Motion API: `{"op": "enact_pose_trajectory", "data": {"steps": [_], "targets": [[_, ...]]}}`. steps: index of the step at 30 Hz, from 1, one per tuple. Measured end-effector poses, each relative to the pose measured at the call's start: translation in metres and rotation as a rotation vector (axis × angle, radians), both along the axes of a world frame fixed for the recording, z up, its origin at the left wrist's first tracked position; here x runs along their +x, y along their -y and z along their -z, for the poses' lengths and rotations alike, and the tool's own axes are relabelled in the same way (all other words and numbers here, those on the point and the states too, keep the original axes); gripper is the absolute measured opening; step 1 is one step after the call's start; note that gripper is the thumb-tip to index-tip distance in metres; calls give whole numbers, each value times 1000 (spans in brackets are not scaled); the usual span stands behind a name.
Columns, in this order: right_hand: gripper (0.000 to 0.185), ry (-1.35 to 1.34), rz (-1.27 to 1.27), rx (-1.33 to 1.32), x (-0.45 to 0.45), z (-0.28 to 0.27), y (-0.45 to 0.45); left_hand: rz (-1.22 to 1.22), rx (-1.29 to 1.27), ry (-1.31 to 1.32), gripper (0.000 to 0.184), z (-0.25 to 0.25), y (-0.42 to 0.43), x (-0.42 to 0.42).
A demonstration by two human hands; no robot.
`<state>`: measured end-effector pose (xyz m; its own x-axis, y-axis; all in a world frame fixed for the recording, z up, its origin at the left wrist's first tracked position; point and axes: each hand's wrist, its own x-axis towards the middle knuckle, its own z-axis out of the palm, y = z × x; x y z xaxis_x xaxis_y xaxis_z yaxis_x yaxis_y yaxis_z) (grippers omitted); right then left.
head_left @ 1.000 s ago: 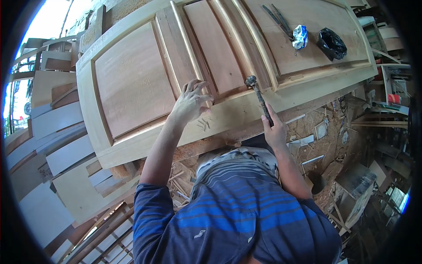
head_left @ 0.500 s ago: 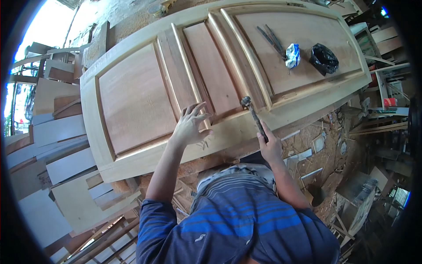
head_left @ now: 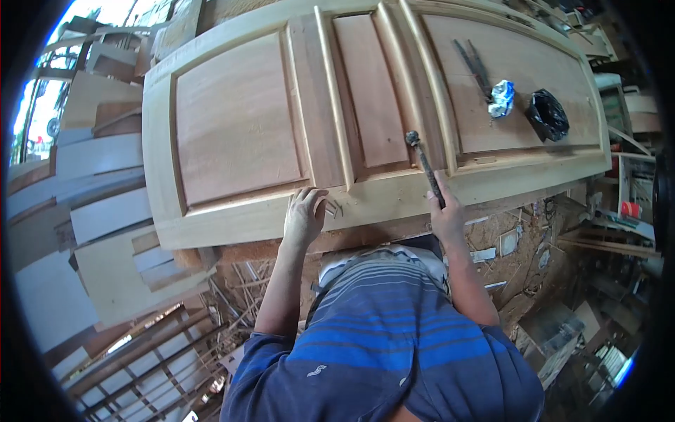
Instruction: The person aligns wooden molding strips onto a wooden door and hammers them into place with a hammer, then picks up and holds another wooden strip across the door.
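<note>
A panelled wooden door (head_left: 380,200) lies flat in front of me, with raised moulding strips across it. On its near rail rest several small wooden pegs (head_left: 336,208). My left hand (head_left: 304,216) is at these pegs, its fingers curled down and close together; whether it grips one is too small to tell. My right hand (head_left: 446,212) is wrapped round the handle of a dark hammer (head_left: 427,169), whose head points away from me over the door's moulding.
On the right panel lie a pair of long dark tools (head_left: 474,67), a blue and white crumpled packet (head_left: 501,98) and a black plastic bag (head_left: 548,115). Boards (head_left: 105,211) are stacked at the left. Wood scraps litter the floor at the right.
My left hand has come down from above the moulding to the pegs, and its spread fingers have drawn together. The hammer stays in my right hand. The whole view has shifted.
</note>
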<state>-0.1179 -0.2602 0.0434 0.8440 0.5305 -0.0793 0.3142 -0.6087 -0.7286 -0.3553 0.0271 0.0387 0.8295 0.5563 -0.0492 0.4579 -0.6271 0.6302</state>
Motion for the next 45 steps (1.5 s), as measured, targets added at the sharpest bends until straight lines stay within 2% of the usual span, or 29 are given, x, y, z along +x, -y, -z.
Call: {"op": "enact_pose_trajectory", "data": {"steps": [1,5,7,11,17,20,23,27,30,33,36,37,41,45], "targets": [[54,-81,11,-59,3,-5,-2,-9,27,4,21,-1,4,-2],[53,-43,-21,-41,10,5,-1,78,111,-19,20,-6,8,1],[53,0,-29,-26,12,9,0,126,138,3,19,-5,10,3],[59,190,-72,-170,9,10,1,152,179,-21,12,-5,15,6],[59,316,-151,-85,20,25,6,235,201,-133,11,-8,13,15],[59,184,-173,-128,27,16,12,306,267,-116,12,-3,10,16],[59,216,-211,-64,36,18,14,389,345,-107,15,-4,11,16],[60,141,-282,-87,47,12,16,535,523,-219,19,1,10,22],[61,122,-319,-61,55,12,18,542,567,-339,20,0,12,28],[61,62,-340,-68,64,10,20,471,547,-300,22,-5,9,30],[60,-2,-353,-85,74,3,18,292,454,-371,24,-13,6,30],[59,-22,-354,-77,77,0,18,206,343,-413,20,-17,4,30],[56,-65,-364,-33,92,-11,16,-51,93,-265,20,-46,-11,45],[54,-111,-385,65,111,-17,11,-130,-7,-203,12,-69,-40,74]]}}
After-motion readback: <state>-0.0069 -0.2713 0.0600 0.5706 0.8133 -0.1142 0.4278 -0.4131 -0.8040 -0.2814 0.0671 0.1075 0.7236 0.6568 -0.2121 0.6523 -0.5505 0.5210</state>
